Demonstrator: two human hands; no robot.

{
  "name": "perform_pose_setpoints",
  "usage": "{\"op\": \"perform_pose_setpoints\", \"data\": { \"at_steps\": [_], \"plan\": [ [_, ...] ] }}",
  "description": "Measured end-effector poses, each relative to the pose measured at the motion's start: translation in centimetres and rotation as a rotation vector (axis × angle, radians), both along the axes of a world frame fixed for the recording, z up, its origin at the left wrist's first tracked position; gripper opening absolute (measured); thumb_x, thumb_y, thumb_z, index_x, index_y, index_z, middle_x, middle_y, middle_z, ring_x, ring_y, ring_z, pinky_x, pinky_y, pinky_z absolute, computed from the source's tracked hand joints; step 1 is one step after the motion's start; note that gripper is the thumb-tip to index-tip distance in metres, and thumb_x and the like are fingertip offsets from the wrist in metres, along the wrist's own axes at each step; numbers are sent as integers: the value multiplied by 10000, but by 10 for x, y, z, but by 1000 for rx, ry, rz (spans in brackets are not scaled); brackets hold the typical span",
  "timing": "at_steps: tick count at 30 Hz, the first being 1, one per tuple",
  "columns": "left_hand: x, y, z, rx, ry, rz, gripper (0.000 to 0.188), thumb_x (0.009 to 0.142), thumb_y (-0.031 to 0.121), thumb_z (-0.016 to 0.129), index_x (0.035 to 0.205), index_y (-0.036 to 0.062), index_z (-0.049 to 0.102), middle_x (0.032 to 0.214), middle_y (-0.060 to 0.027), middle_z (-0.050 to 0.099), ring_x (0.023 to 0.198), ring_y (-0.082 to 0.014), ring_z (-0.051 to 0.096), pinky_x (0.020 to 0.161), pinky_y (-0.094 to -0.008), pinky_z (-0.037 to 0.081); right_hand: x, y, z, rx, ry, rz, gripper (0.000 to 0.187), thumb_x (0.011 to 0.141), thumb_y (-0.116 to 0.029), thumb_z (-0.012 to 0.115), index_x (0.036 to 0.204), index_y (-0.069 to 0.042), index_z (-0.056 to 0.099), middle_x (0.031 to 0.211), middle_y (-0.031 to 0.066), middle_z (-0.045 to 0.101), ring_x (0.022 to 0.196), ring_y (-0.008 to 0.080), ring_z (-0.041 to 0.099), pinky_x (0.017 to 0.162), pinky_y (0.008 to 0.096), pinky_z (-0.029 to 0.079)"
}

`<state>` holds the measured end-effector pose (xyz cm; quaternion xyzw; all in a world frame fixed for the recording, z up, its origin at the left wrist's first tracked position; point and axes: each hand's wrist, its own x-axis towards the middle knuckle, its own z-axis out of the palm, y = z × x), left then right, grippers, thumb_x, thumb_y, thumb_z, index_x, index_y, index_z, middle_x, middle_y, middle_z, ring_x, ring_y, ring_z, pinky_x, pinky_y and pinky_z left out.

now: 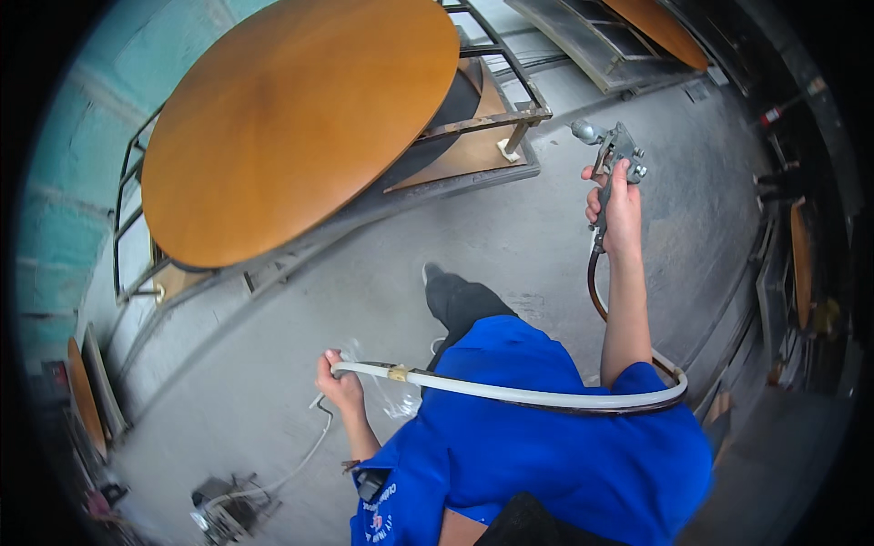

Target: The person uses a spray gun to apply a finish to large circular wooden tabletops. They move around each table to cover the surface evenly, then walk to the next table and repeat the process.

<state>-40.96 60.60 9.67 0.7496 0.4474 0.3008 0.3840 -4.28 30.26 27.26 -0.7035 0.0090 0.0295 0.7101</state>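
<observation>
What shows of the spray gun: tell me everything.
The spray gun looks metallic and silver-grey, with a rounded piece at its left, small knobs at right and a darker handle. It is held above the floor, handle downward in view, in the right grip. A dark hose meets the handle's base.

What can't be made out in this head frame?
All in the head view:
Spray gun: part of its grip is covered by the right hand.
Dark hose: a stretch is hidden behind the right forearm.
Brown oval panel: its far edge is cut off by the top edge.
Machine at lower left: blurred, parts unclear.
</observation>
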Motion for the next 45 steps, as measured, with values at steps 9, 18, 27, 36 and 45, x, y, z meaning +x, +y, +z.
{"op": "perform_pose_setpoints", "data": {
  "at_steps": [9,18,27,36,45],
  "plan": [
    [5,-66,-4,6,5,32,350,1004,238,576,758,-6,627,590,-161,582,521,-247,570,523,-391,424,25,-8,-6,89,-51,102,505,1062,-521,406,1108,-38,545,981,56,630,511,54,416,406,222,347],
    [65,-54,-32,75,-20,-1,413,999,278,584,690,14,516,579,-195,506,496,-366,472,498,-454,366,52,-17,-25,83,-161,125,522,1068,-529,373,1092,-33,535,975,57,624,514,57,421,406,219,359],
    [49,-36,-17,150,-78,87,400,998,259,572,686,17,504,576,-193,505,495,-372,471,492,-458,354,52,-16,-29,107,-96,115,497,1067,-519,388,1139,-42,509,981,69,619,520,58,423,415,219,358],
    [74,-49,-12,118,-41,52,408,995,280,582,687,24,506,587,-202,517,525,-415,498,508,-478,369,76,-31,-38,48,-50,152,504,1066,-526,380,1144,-45,511,974,65,613,512,63,420,408,220,350],
    [99,-51,-25,185,-16,183,408,996,288,580,694,22,508,612,-215,542,567,-444,531,534,-500,391,157,25,-62,-55,-206,323,481,1065,-502,414,1131,-41,534,919,28,619,473,38,386,375,224,305]
  ]
}}
